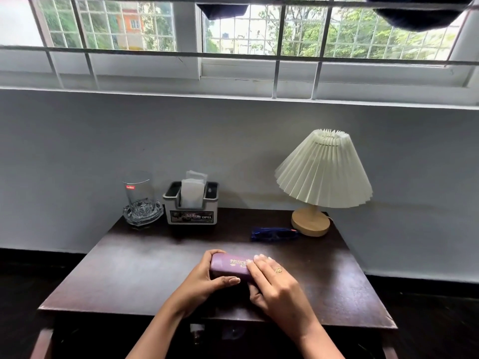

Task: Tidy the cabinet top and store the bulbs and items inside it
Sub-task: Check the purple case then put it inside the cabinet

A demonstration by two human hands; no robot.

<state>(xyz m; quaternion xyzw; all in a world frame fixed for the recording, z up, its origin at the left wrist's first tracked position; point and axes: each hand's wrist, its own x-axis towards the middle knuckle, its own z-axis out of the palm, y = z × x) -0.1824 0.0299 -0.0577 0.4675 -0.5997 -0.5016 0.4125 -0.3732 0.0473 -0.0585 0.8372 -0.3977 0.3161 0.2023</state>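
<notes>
purple spectacle case [229,266] near cabinet top [145,275] front edge, centre | left hand [201,279] grip wraps its left end, right hand [274,278] lies closed over its right | likely light, rigid, smooth; hold both ends | blue sunglasses [273,233] by lamp [320,180]

Cabinet top [145,270] bare left; sunglasses [274,233] obstruct right.

"PRINCE", in gold letters, is printed on the purple case [229,266]; a second line below is partly covered. "OPEL" is read on the tissue holder [191,206]. The red label on the glass [137,193] is illegible.
</notes>
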